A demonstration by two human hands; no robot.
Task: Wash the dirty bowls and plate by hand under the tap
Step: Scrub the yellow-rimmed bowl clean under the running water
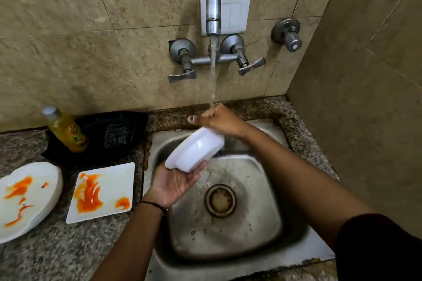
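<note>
A white bowl [194,149] is tilted on its side over the steel sink [269,223], its underside toward me. My left hand [175,181] holds its lower rim from beneath, palm up. My right hand [219,121] grips the upper edge, and the stream from the tap [213,0] falls on its knuckles. A square white plate [114,186] smeared with orange sauce lies on the counter left of the sink. Further left sits a larger white dish [43,191], also streaked orange.
A yellow dish-soap bottle [66,129] leans on a black cloth [127,125] with a dark scrubber [117,136] behind the plates. Two lever handles [182,75] [251,67] and a separate valve [287,34] are on the tiled wall. A wall closes the right side.
</note>
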